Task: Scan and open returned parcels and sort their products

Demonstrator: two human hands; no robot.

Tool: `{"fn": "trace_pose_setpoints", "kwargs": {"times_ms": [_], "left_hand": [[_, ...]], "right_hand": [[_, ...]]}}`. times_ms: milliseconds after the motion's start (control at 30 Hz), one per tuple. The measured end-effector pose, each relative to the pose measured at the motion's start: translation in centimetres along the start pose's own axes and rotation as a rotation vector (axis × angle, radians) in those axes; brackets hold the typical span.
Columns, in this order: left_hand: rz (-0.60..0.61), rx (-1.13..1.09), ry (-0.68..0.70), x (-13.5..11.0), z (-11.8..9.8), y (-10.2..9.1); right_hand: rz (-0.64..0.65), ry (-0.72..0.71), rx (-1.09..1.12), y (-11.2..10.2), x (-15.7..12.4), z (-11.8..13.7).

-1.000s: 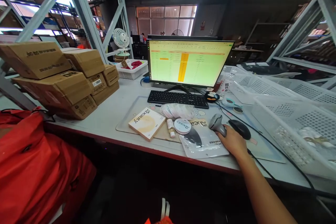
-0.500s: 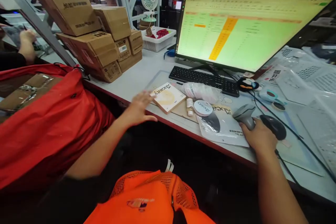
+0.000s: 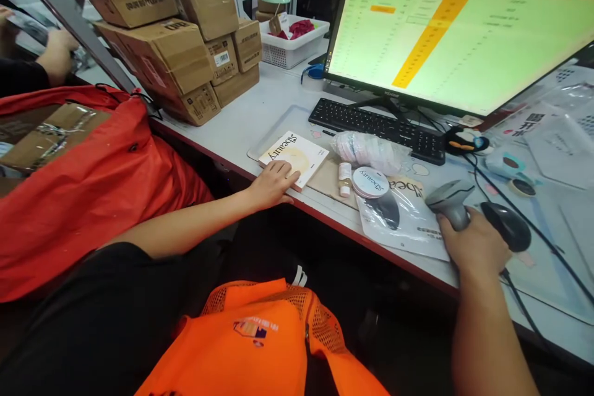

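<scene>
My left hand (image 3: 273,182) rests on the near corner of a flat cream and yellow box (image 3: 295,156) at the table's front edge, fingers laid over it. My right hand (image 3: 474,247) is wrapped round the handle of a grey barcode scanner (image 3: 449,199), whose head points left over a white plastic pouch (image 3: 404,218). Between the two hands lie a round white tin (image 3: 370,181), a small bottle (image 3: 344,178) and a bundle in clear wrap (image 3: 369,150).
A black mouse (image 3: 507,226) sits right of the scanner, with a black keyboard (image 3: 377,129) and a large monitor (image 3: 464,25) behind. Stacked cardboard boxes (image 3: 174,43) fill the table's left. A red bag (image 3: 78,185) stands at my left. Another person's hand (image 3: 58,52) shows far left.
The view has moved closer and lower. My left hand came into view, reached forward and settled on the cream box. My right hand has kept its hold on the scanner.
</scene>
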State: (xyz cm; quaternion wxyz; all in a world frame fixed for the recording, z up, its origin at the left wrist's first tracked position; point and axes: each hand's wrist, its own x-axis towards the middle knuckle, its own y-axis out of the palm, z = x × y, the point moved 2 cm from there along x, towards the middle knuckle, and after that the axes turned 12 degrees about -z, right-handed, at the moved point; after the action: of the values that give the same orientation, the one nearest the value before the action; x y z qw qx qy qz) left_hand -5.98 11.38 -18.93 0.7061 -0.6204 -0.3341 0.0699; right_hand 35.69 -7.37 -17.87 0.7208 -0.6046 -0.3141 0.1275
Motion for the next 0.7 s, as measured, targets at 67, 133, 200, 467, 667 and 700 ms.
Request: {"fn": "trace_pose_setpoints", "kwargs": {"times_ms": [67, 133, 200, 467, 667, 700], "left_hand": [[0.035, -0.017, 0.000, 0.9, 1.0, -0.4], [0.092, -0.059, -0.060, 1.8, 2.8, -0.7], [0.194, -0.121, -0.164, 2.6, 5.1, -0.6], [-0.066, -0.590, -0.342, 2.7, 8.4, 1.1], [-0.575, -1.717, -0.951, 0.3, 6.0, -1.1], [-0.592, -1.856, -0.965, -0.1, 5.2, -1.8]], "right_hand": [[0.003, 0.000, 0.017, -0.1, 0.0, 0.0], [0.024, 0.003, 0.025, -0.3, 0.0, 0.0], [0.044, 0.008, 0.021, -0.4, 0.0, 0.1], [0.057, 0.014, -0.005, -0.5, 0.1, 0.3], [0.104, 0.048, -0.032, -0.4, 0.4, 0.2], [0.097, 0.062, -0.037, -0.4, 0.4, 0.2]]}}
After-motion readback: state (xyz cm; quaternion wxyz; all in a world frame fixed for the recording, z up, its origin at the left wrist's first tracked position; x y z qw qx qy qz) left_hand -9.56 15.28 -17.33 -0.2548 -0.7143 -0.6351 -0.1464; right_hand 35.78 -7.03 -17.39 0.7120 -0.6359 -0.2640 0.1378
